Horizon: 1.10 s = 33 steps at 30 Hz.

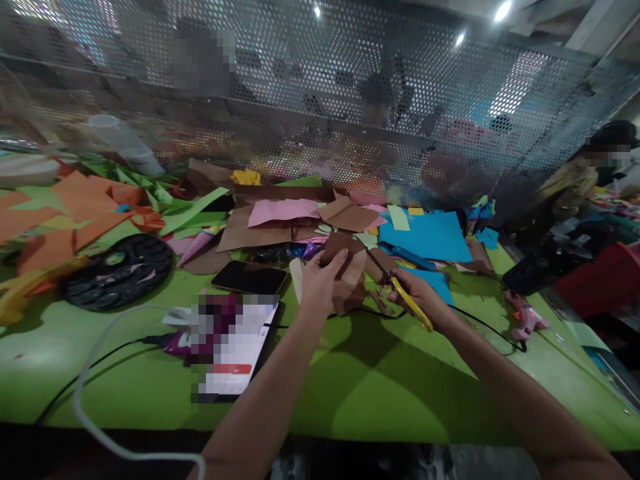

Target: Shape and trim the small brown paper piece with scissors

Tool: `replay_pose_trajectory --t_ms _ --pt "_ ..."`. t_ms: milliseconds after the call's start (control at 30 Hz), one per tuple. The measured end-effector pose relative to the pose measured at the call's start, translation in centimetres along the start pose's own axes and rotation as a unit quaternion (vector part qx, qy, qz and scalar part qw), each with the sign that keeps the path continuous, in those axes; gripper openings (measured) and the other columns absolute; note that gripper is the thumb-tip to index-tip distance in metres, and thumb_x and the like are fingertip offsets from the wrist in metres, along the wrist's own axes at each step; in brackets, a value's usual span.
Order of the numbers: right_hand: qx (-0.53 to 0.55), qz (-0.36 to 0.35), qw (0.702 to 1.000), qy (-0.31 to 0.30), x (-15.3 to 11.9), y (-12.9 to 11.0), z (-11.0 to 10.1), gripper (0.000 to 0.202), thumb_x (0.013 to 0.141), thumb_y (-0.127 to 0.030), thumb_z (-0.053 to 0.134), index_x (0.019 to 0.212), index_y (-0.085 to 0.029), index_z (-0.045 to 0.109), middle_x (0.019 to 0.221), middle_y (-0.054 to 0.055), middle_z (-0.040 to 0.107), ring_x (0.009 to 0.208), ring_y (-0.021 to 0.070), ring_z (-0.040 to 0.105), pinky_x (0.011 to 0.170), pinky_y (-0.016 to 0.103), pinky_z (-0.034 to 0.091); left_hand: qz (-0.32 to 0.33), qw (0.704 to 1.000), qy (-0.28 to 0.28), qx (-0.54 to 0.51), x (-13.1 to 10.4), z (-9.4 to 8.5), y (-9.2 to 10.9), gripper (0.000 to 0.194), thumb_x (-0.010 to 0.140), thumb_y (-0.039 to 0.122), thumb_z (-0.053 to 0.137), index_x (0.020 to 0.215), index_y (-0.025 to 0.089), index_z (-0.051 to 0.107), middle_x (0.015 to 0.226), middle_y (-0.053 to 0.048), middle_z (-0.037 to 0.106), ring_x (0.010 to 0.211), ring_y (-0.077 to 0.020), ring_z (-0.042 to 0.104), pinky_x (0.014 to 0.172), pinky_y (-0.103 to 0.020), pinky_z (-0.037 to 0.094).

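Note:
My left hand point(321, 283) is closed on a piece of brown paper point(350, 270), its thumb lying across the near face. In my right hand point(407, 297) is a pair of scissors point(411, 305) with yellow handles. The dark blades point up and left, toward the right edge of the brown paper. Whether they touch it I cannot tell. Small brown scraps hang or lie just below the blades. Behind my hands, sheets of brown, pink and blue paper point(425, 235) overlap.
A phone point(249, 277), a lit tablet point(245, 360) and a purple glue gun point(183, 343) lie left. Farther left is a black round tray point(120, 272). A pink glue gun point(526, 317) stands right, its black cord crossing the table. A perforated metal screen point(300, 120) rises behind; a person point(570, 180) is at right.

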State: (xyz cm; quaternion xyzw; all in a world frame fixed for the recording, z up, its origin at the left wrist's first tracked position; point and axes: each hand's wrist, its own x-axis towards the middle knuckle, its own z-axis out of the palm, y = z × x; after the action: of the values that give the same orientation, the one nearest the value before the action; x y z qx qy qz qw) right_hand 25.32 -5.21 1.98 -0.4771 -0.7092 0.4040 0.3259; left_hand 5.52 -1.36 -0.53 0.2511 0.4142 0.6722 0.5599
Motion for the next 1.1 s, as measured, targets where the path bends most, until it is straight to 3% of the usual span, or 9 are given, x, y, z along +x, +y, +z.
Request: replay_pose_trajectory --t_ms 533,700,767,867,1000,1100 --pt "-0.108 -0.021 0.994 0.013 0.3 1.2 -1.0 0.035 0.08 -0.051 0.07 0.097 -0.021 0.067 0.092 0.004 0.07 0.085 0.0239 0.062 0.074 0.031 0.046 0.027 1.0 -0.007 -0.006 0.0 -0.1 0.4 0.048 0.051 0.036 0.092 0.09 0.015 0.077 0.09 -0.007 0.079 0.077 -0.0202 0.073 0.081 -0.037 0.057" --pt "-0.146 -0.029 0.986 0.073 1.0 2.6 -3.1 0.038 0.085 -0.052 0.064 0.106 -0.021 0.067 0.093 0.005 0.072 0.083 0.024 0.065 0.07 0.031 0.047 0.028 0.999 0.0 -0.015 0.1 -0.2 0.1 0.046 0.053 0.038 0.091 0.09 0.016 0.076 0.088 -0.006 0.078 0.078 -0.0198 0.072 0.078 -0.035 0.057" --pt "-0.213 -0.014 0.97 0.12 1.6 3.5 -5.1 0.04 0.086 -0.055 0.062 0.105 -0.02 0.067 0.09 0.007 0.072 0.082 0.0252 0.065 0.069 0.032 0.046 0.024 1.0 0.001 -0.018 0.2 -0.2 -0.1 0.045 0.055 0.04 0.09 0.091 0.016 0.076 0.087 -0.005 0.077 0.076 -0.0173 0.071 0.077 -0.032 0.057" --pt "-0.343 0.053 0.921 0.176 2.5 4.9 -8.7 0.04 0.089 -0.052 0.059 0.108 -0.018 0.067 0.095 0.012 0.074 0.084 0.0282 0.067 0.068 0.032 0.045 0.02 1.0 0.009 0.0 0.5 -0.3 -0.6 0.043 0.058 0.043 0.088 0.09 0.016 0.076 0.083 -0.003 0.074 0.073 -0.0143 0.067 0.072 -0.027 0.054" --pt "-0.49 0.17 0.839 0.166 3.6 7.0 -13.0 0.042 0.093 -0.036 0.055 0.127 -0.012 0.063 0.108 0.018 0.075 0.093 0.0291 0.069 0.072 0.032 0.046 0.024 0.999 0.018 0.036 0.8 -0.4 -1.4 0.04 0.061 0.047 0.084 0.087 0.018 0.075 0.079 -0.002 0.07 0.068 -0.0134 0.063 0.063 -0.025 0.05" --pt "-0.524 0.196 0.814 0.156 4.2 8.1 -14.4 0.044 0.092 -0.025 0.055 0.131 -0.007 0.062 0.114 0.022 0.073 0.102 0.0315 0.068 0.079 0.034 0.047 0.041 0.997 -0.005 0.067 1.0 -0.5 -1.8 0.036 0.065 0.046 0.079 0.089 0.019 0.074 0.072 0.001 0.066 0.063 -0.0117 0.058 0.061 -0.023 0.046"
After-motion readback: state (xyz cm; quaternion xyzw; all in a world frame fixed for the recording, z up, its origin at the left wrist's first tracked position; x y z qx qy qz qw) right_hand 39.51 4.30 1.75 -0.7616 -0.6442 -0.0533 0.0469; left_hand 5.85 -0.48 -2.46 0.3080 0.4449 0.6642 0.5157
